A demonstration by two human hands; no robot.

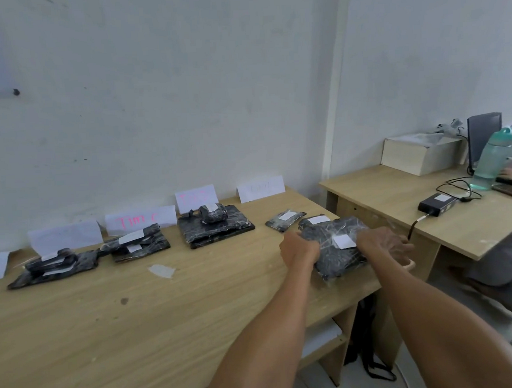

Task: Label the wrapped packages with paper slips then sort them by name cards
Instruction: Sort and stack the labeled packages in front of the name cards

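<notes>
Left hand and right hand: fingers gripped wrapped package, paper slip on top | position: table right edge | pink-lettered name card: "Tim"

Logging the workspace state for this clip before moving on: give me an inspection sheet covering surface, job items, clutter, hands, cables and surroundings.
Surface: wooden desk, one dark spot.
Job's things: name cards stand along the wall; slip-labelled wrapped packages lie before them; large wrapped package near the right edge, white slip on top.
Clutter: loose paper slip mid-desk.
Hands: left hand grips the large wrapped package's left edge; right hand lies at its right edge, grip unclear.
Cables: black cable from a power adapter on the neighbouring desk.
Surroundings: white wall, teal water bottle, white box.
</notes>
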